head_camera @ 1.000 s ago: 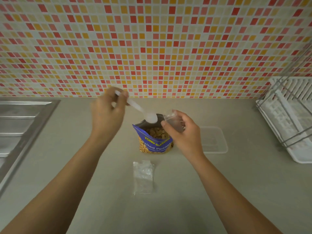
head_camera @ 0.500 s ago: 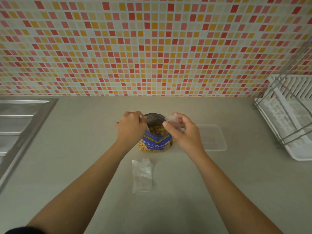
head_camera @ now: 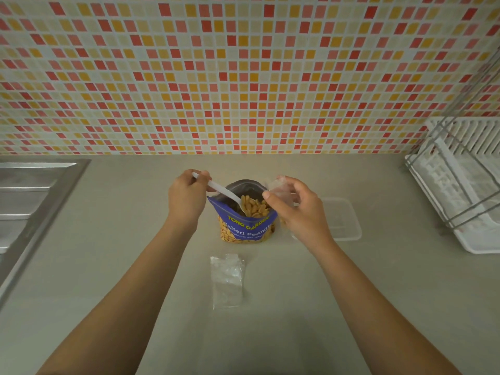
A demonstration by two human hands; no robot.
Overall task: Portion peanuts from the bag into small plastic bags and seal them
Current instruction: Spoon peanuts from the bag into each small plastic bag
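On the grey counter (head_camera: 108, 266) straight ahead of me stands the peanut bag (head_camera: 244, 228), a blue pouch, upright, with its top open and the words "Salted Peanuts" readable on the front. I see the left hand (head_camera: 186, 198) just left of the pouch's mouth, fingers curled round the handle end of a white plastic spoon (head_camera: 224, 194). The spoon slants down to the right, and its bowl sits inside the opening among the peanuts (head_camera: 254, 205); several nuts seem to lie on it, though I cannot say how full it is. The right hand (head_camera: 300, 212) is at the pouch's right edge, thumb and fingers pinching a small clear plastic bag (head_camera: 280, 190) that it holds up just beside the opening. The film is so thin on my feed that I cannot tell whether its mouth is spread or flat. Nearer to me, apart from the pouch and between the two forearms, more flat clear bags (head_camera: 227, 280) lie on the counter, empty and slightly crinkled; I cannot count them. Behind the right hand, a clear rectangular container (head_camera: 343, 220) rests on the counter, partly hidden by the wrist. At the far left I make out the steel draining board (head_camera: 32, 201) of a sink, and at the far right a white dish rack (head_camera: 460, 185) with wire bars. Behind it all runs a wall of small red, orange and cream tiles (head_camera: 243, 77).
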